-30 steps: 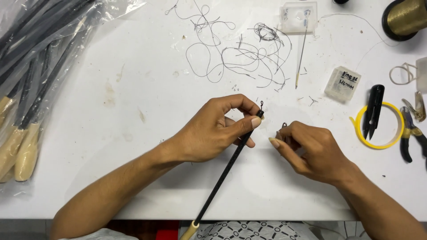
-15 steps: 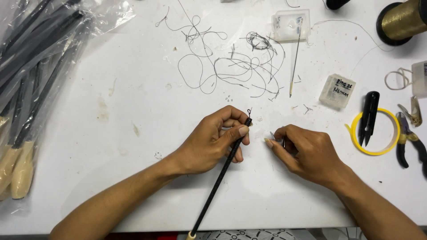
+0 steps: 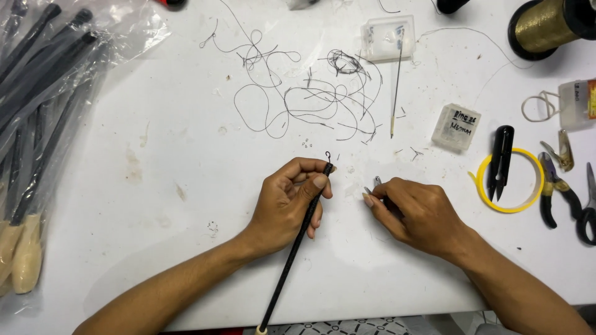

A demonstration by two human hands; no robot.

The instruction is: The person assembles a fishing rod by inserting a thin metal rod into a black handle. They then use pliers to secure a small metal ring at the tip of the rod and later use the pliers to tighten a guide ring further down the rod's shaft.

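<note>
Work in hand at a white worktop, read left to right, with places given from the thin black rod. Far left of it, a clear bag of like rods with pale handles lies untouched, which suggests many pieces are left. The rod itself runs from the near edge of the worktop up to a small wire hook at its tip; it looks dark, slim and wrapped, with a pale butt end. The left hand is closed around its upper part, thumb pressing near the tip. Just right of the tip, the right hand pinches a small metal piece between thumb and fingers; what it is cannot be told. The piece sits apart from the hook, so the joining step appears not yet done. Above the rod lie loose dark thread scraps, likely trimmings. Further right lie a small clear box, black snips on a yellow ring, then pliers.
</note>
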